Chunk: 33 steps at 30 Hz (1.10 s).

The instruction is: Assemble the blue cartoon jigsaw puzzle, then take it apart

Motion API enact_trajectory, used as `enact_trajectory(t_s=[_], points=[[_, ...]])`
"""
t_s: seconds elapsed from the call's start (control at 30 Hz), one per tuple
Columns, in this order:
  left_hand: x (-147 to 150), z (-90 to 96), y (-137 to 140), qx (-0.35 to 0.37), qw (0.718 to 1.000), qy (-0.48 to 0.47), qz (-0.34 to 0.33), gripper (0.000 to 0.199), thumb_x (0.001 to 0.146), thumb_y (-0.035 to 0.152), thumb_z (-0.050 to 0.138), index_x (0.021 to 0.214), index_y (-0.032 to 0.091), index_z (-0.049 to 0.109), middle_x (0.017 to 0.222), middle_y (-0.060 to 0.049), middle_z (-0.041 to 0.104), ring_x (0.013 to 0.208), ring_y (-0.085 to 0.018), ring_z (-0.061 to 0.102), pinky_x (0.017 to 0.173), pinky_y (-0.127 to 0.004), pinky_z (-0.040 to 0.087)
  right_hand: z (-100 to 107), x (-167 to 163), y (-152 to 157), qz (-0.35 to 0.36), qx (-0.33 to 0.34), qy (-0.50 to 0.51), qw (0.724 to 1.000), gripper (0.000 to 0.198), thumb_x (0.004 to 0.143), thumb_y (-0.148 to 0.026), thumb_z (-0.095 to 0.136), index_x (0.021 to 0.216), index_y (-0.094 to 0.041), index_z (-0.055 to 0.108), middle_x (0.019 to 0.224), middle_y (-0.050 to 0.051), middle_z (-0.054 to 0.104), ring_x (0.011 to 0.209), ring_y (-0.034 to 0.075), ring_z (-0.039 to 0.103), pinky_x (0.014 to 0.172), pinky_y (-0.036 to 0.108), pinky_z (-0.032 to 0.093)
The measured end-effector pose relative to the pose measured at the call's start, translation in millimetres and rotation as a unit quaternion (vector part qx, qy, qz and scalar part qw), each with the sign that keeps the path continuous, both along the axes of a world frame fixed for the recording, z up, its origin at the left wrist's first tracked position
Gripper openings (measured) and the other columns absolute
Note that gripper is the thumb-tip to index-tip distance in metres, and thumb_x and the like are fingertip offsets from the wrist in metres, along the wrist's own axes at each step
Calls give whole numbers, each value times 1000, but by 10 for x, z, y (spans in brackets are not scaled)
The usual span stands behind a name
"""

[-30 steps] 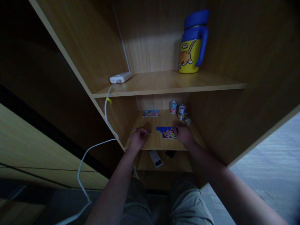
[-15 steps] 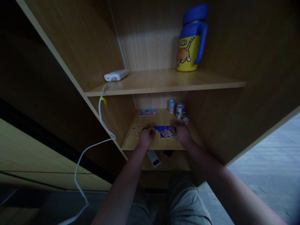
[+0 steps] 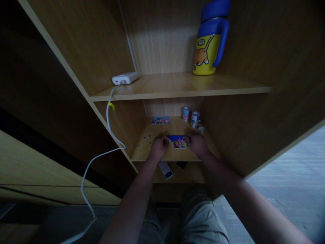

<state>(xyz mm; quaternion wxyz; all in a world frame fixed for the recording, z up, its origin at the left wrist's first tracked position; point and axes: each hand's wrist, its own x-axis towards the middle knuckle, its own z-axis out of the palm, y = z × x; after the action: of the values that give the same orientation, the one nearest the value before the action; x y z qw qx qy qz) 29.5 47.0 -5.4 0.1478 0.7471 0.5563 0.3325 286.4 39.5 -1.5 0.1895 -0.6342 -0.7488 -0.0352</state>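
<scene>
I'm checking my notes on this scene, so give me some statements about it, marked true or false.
1. The left hand is near the left edge of the puzzle. True.
2. The mug stands on the same shelf as the puzzle. False: it stands on the upper shelf.
3. Loose pieces lie to the left of the left hand. True.
4. Nothing is attached to the white device. False: a white cable is.

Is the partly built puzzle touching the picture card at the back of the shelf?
Apart: the head view shows a strip of shelf between the puzzle and the picture card.
</scene>
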Motion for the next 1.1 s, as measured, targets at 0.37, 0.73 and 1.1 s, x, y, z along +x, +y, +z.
enact_trajectory(t_s=[0.37,0.73,1.1], points=[[60,20,-10,24,998,51,15,21,100,12,66,101,23,84,107,-7,85,108,-26,75,107,-40,55,-16,-1,-2,-5,-8,-6,1000,32,111,-32,51,111,-17,79,115,15,78,110,27,69,100,34,47],[9,-3,-70,51,998,15,34,25,101,10,60,108,20,82,113,-10,83,113,-27,74,111,-43,56,-8,-3,-11,-6,-1,2,1000,34,111,-33,50,112,-17,79,116,15,78,109,27,68,99,35,47],[117,106,-249,49,987,151,-15,27,99,14,62,112,21,84,118,-12,80,118,-33,68,109,-47,54,-15,0,0,-6,-2,-5,1000,33,111,-32,51,112,-17,80,116,15,78,109,27,69,101,36,48]])
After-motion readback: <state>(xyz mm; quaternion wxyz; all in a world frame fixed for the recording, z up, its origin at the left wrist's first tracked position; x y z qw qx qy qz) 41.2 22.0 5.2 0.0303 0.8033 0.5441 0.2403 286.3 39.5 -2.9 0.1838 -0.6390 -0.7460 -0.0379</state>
